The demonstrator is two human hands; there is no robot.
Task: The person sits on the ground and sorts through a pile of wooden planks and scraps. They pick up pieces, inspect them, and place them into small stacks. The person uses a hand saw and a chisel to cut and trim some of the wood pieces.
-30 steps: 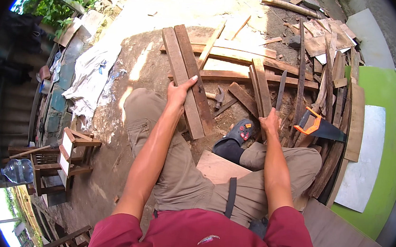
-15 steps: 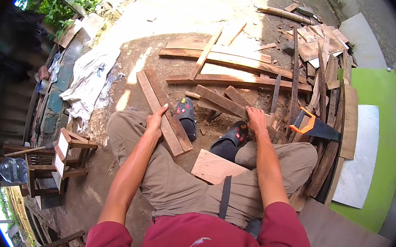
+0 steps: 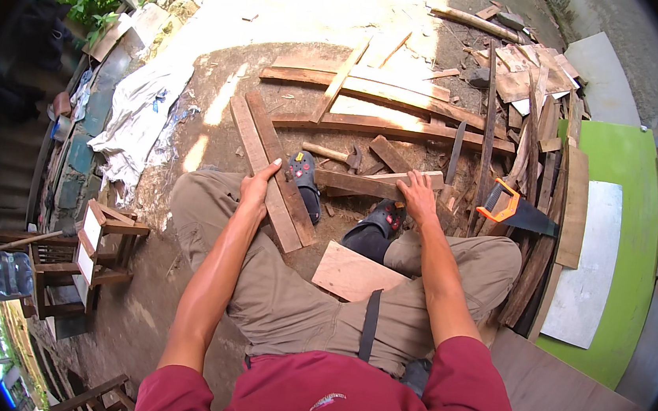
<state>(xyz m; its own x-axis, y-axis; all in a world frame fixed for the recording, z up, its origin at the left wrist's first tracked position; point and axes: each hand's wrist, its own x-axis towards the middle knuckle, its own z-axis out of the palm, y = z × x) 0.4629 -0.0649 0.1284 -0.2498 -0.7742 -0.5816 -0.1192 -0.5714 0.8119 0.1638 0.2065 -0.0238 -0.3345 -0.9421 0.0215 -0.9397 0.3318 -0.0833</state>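
My left hand [image 3: 254, 189] is closed around a pair of long wooden pieces [image 3: 278, 177] lying side by side and slanting over my left shin. With my right hand [image 3: 420, 199] I grip the right end of a shorter wooden block [image 3: 363, 183], which lies nearly level above my right shoe [image 3: 387, 217]. Just beyond that block is a hammer [image 3: 326, 152], its light handle pointing left. A dark wood offcut [image 3: 389, 154] lies beside the hammer head. Between my legs rests a pale plywood piece [image 3: 354, 273].
Long planks [image 3: 384, 128] lie across the ground ahead. A handsaw [image 3: 526, 215] with an orange handle leans on the scrap wood pile [image 3: 537, 265] at right. Green board [image 3: 612, 312] stands beyond it. At left are a wooden stool [image 3: 94, 254] and white cloth [image 3: 140, 112].
The block in my right hand has swung from a slant to nearly level and moved nearer, uncovering the hammer. My left hand keeps its hold on the two pieces.
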